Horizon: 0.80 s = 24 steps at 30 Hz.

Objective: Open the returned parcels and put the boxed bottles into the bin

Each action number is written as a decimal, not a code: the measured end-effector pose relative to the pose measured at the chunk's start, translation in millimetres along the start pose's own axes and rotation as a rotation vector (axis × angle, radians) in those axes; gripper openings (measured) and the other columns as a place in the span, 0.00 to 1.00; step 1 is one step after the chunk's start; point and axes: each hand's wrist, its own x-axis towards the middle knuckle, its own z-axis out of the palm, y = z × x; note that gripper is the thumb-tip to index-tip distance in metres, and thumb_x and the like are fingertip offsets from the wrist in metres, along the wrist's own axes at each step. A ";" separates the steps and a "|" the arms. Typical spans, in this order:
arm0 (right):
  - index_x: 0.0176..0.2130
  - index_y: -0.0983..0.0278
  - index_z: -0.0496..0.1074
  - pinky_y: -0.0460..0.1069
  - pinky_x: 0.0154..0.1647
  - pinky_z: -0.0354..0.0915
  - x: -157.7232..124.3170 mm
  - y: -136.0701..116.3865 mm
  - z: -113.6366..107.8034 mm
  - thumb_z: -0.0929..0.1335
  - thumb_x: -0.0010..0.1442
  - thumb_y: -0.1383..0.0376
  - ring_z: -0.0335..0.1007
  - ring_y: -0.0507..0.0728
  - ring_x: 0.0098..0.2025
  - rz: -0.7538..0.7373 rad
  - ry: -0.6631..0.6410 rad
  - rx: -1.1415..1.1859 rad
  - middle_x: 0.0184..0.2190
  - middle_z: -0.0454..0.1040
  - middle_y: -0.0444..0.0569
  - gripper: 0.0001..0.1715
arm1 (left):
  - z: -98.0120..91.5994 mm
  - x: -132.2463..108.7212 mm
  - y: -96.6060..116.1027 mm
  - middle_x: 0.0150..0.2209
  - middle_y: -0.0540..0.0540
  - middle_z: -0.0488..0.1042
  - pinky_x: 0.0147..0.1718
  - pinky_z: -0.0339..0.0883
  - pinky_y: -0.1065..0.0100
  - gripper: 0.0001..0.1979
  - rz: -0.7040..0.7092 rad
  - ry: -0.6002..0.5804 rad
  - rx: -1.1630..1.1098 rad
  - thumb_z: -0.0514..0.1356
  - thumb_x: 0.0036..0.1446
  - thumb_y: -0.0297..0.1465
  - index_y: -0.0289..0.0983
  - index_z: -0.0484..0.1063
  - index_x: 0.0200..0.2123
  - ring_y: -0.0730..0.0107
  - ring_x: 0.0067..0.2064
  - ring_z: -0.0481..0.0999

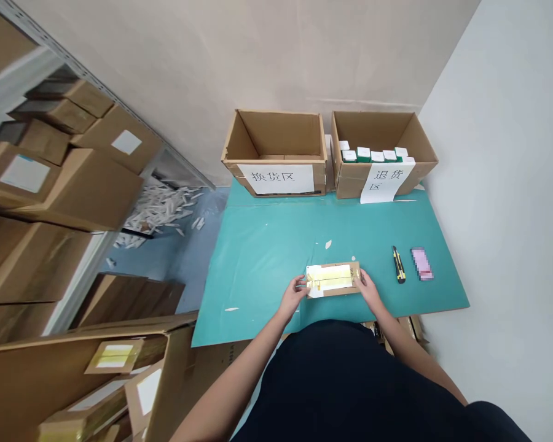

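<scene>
We've got a small cardboard parcel (pixel 332 280) btwn our hands, nr the front edge of the green table (pixel 262 245). Hands are apart: L hand (pixel 294 296) on its left end, R hand (pixel 369 291) on its right w/ thumb on top, so it's held from both ends; can't tell how tightly. White label & yellowish tape on top. To the right: utility knife (pixel 399 265), then a pink item (pixel 422 264), pixelated, can't ID. At the back, left carton (pixel 231 172) & right carton (pixel 349 188), both open w/ paper signs (pixel 276 178); right one has green-&-white packs (pixel 363 155) inside.
</scene>
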 end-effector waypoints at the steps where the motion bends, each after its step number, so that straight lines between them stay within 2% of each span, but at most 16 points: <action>1: 0.63 0.61 0.67 0.63 0.59 0.68 -0.1 -0.8 4.0 0.65 0.60 0.42 0.69 0.68 0.60 -0.039 0.034 -0.080 0.60 0.72 0.58 0.41 | -0.3 -0.3 -0.2 0.41 0.47 0.74 0.38 0.73 0.65 0.34 -0.009 0.002 0.002 0.74 0.39 0.39 0.38 0.71 0.51 0.72 0.34 0.74; 3: 0.65 0.62 0.64 0.64 0.61 0.66 -2.9 -4.7 7.3 0.65 0.63 0.49 0.66 0.68 0.62 -0.138 0.132 -0.283 0.62 0.68 0.59 0.37 | 1.3 -0.1 -0.7 0.41 0.47 0.74 0.38 0.73 0.65 0.35 -0.028 0.011 0.001 0.74 0.39 0.41 0.38 0.71 0.52 0.71 0.35 0.74; 5: 0.63 0.61 0.67 0.65 0.62 0.64 -7.9 -10.6 6.0 0.62 0.67 0.56 0.64 0.67 0.63 -0.277 0.163 -0.483 0.61 0.68 0.59 0.29 | 3.7 0.4 -1.0 0.41 0.46 0.74 0.38 0.73 0.64 0.36 -0.047 0.024 0.000 0.74 0.39 0.42 0.37 0.72 0.52 0.70 0.36 0.75; 7: 0.59 0.60 0.72 0.64 0.62 0.64 -13.3 -16.7 3.2 0.60 0.69 0.63 0.64 0.66 0.61 -0.425 0.078 -0.630 0.56 0.71 0.57 0.23 | 5.2 0.2 -1.3 0.43 0.45 0.74 0.39 0.74 0.63 0.37 -0.062 0.027 -0.006 0.74 0.39 0.44 0.37 0.72 0.52 0.67 0.38 0.76; 9: 0.56 0.59 0.74 0.62 0.60 0.66 -17.6 -21.8 0.8 0.58 0.70 0.65 0.66 0.65 0.59 -0.510 -0.009 -0.730 0.53 0.73 0.56 0.22 | 5.1 -0.7 -1.6 0.44 0.43 0.75 0.41 0.74 0.61 0.37 -0.075 0.019 -0.014 0.74 0.39 0.46 0.37 0.72 0.52 0.64 0.41 0.77; 13: 0.57 0.60 0.73 0.60 0.56 0.68 -21.9 -27.0 -1.9 0.59 0.70 0.65 0.68 0.65 0.55 -0.520 -0.013 -0.873 0.55 0.73 0.57 0.22 | 0.9 -2.4 -1.6 0.48 0.39 0.76 0.44 0.74 0.59 0.36 -0.101 0.007 -0.019 0.72 0.44 0.51 0.37 0.73 0.53 0.56 0.49 0.78; 18: 0.55 0.60 0.75 0.63 0.61 0.62 -22.7 -25.3 -8.0 0.60 0.70 0.63 0.65 0.66 0.58 -0.530 0.035 -0.944 0.56 0.75 0.54 0.21 | -2.2 -2.0 -0.7 0.56 0.36 0.74 0.48 0.73 0.59 0.36 -0.194 0.003 0.013 0.69 0.48 0.53 0.39 0.72 0.55 0.49 0.59 0.73; 24: 0.55 0.63 0.75 0.63 0.61 0.62 -16.4 -15.6 -25.7 0.59 0.70 0.60 0.65 0.66 0.59 -0.448 0.116 -0.879 0.54 0.76 0.57 0.23 | 14.8 -1.9 4.3 0.61 0.35 0.71 0.51 0.71 0.57 0.38 -0.325 -0.060 0.007 0.72 0.47 0.50 0.41 0.71 0.58 0.48 0.62 0.71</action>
